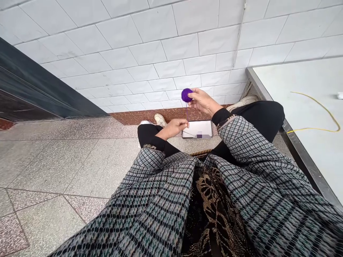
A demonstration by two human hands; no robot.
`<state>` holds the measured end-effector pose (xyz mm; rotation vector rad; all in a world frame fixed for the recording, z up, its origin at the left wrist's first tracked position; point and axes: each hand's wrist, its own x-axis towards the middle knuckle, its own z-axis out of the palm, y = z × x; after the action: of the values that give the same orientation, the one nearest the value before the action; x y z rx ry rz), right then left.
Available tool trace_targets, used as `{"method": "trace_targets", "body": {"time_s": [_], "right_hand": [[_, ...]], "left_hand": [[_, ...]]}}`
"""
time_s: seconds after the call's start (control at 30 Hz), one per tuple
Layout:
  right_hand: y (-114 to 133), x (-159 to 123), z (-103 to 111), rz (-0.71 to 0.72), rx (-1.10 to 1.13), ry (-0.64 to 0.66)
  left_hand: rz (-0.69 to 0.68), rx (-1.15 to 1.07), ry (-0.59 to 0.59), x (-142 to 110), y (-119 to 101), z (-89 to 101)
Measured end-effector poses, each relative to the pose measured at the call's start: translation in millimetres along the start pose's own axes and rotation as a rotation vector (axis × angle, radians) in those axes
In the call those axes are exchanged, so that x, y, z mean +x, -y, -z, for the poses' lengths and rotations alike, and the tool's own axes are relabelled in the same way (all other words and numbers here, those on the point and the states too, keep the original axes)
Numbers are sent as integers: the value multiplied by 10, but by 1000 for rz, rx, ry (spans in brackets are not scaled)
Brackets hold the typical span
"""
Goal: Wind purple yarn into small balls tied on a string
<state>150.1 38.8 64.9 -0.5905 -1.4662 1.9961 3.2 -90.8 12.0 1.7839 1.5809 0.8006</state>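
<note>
My right hand grips a small ball of purple yarn between thumb and fingers, up in front of the tiled wall. From the ball a purple strand runs down to my left hand. That hand is closed in a pinch on the strand, lower and to the left of the ball. Below both hands a shallow white box with a dark edge lies on the floor between my feet. A small purple patch shows at the box's near side; I cannot make out what it is.
At the right stands a white-topped table with a metal edge, a bent yellow cord lying on it. White wall tiles rise ahead above speckled floor. A dark cabinet or door is at the left.
</note>
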Motion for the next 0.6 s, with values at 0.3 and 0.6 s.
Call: {"method": "trace_targets", "body": {"time_s": [0.3, 0.6], "right_hand": [[-162, -63, 36, -245, -702, 387], [-7, -114, 14, -129, -27, 355]], "left_hand": [[-79, 113, -137, -98, -196, 223], [41, -9, -251, -57, 25, 150]]}}
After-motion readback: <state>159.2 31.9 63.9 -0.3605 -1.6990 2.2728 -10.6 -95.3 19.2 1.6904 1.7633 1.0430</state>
